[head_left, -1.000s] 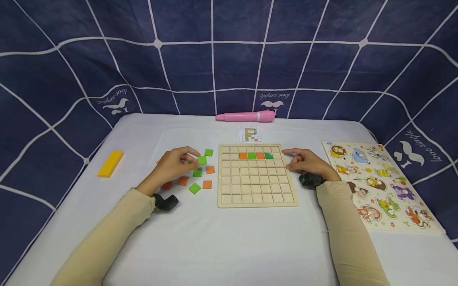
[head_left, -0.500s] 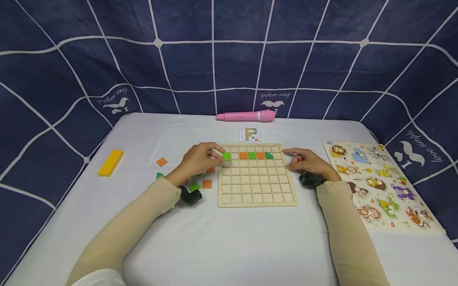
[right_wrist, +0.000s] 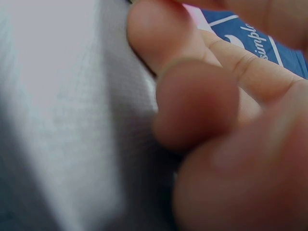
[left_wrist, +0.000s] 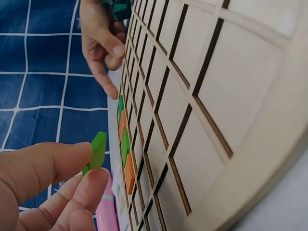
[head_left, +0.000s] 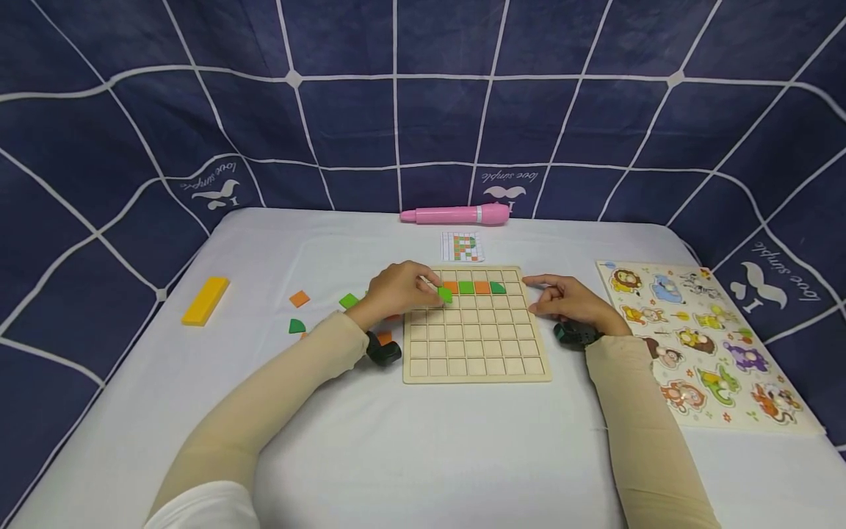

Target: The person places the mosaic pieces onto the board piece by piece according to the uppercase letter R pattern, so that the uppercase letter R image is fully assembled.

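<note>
My left hand (head_left: 398, 289) pinches a light green square tile (head_left: 446, 294) between thumb and finger, over the upper left of a wooden grid board (head_left: 476, 378). In the left wrist view that green tile (left_wrist: 98, 150) is tilted, held apart from the board's face. One row of the board bears an orange tile (head_left: 451, 285), a green tile (head_left: 466, 287), another orange tile (head_left: 482, 287) and a dark green rounded tile (head_left: 498, 288). At the board's right edge rests my right hand (head_left: 570, 301), index finger extended and thumb touching the rim.
Loose tiles, such as an orange one (head_left: 299, 298) and a rounded green one (head_left: 297, 325), lie left of the board, partly behind my left arm. Beyond it are a pattern card (head_left: 463, 247) and a pink pen (head_left: 453, 215). A yellow block (head_left: 205, 301) sits left, an animal puzzle (head_left: 714, 345) right.
My left hand has carried the green tile rightward from the loose tiles, across the board's left edge, to beside the row of tiles. The right hand has stayed put.
</note>
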Tool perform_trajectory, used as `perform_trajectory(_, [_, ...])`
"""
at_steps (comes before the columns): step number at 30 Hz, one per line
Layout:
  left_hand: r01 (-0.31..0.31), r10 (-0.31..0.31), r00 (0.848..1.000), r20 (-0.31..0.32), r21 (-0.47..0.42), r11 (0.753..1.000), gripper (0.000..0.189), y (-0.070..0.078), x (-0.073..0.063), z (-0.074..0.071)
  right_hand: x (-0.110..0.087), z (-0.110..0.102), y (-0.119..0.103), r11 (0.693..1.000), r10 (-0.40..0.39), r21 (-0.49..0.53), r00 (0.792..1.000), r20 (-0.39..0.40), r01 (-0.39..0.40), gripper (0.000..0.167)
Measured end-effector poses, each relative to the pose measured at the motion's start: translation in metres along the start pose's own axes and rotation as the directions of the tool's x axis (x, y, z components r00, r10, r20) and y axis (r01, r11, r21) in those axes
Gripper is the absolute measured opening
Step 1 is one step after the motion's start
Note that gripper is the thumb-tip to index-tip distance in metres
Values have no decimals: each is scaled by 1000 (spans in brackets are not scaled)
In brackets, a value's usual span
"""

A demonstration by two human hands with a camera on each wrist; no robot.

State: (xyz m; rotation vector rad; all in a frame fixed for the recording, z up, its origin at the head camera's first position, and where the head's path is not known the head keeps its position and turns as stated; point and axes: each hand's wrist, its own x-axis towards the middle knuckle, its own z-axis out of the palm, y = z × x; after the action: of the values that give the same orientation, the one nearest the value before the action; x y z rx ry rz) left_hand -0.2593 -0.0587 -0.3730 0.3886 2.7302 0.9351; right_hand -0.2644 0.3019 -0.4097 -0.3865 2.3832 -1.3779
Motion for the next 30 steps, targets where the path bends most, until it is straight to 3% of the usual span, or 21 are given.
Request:
perform_trajectory(11, [50, -53, 998, 35, 85, 995, 28, 7, 16, 12, 0, 0, 0, 1000, 1, -4, 1000, 0, -1, 67])
perform_trajectory(30, [31, -36, 998, 47, 101, 994, 26, 9, 22, 17, 0, 0, 1, 1000, -3, -12, 1000, -4, 3, 68])
